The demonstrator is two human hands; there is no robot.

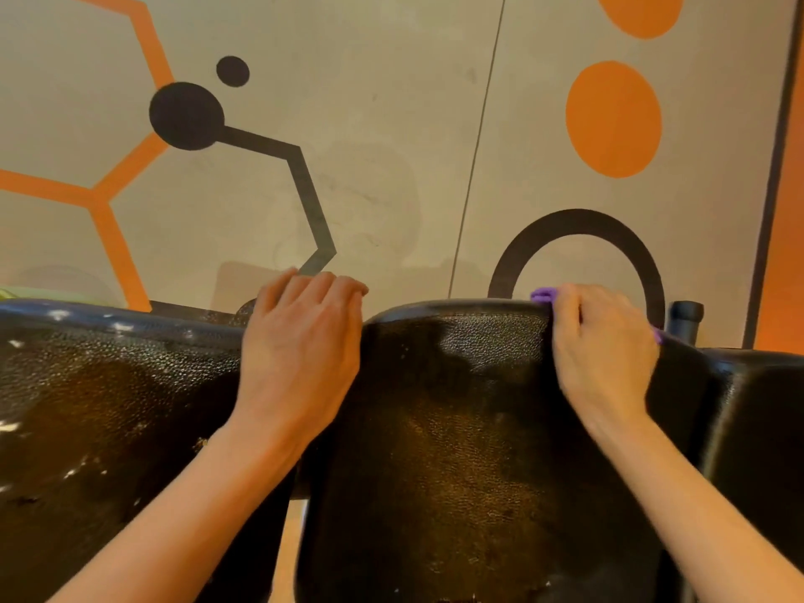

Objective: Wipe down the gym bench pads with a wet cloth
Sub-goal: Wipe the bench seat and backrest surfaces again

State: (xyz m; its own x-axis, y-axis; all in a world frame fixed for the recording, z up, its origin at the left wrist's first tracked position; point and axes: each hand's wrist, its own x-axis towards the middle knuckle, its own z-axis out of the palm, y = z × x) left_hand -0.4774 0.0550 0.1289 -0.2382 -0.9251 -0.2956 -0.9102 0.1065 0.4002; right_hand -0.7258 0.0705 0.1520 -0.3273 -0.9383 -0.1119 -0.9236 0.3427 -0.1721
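Head view: 2 bare hands work at the far edge of black bench pads.
Right hand point(602, 346): fingers curled, clamped on a purple cloth point(543, 295) at the centre pad point(457, 406) top rim.
Left hand point(304, 341): fingers together, hooked over the gap beside the left pad point(108, 385), holding nothing.
Cloth handling: likely light, limp, damp; best bunched in the palm.
Pads: textured vinyl, probably slick where wet.
Containers: none visible.

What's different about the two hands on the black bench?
The right hand grips a purple cloth; the left hand holds nothing. The right hand sits on the top edge of the middle pad; the left hand hooks over the gap between that pad and the left pad. Both have fingers curled over the top edge.
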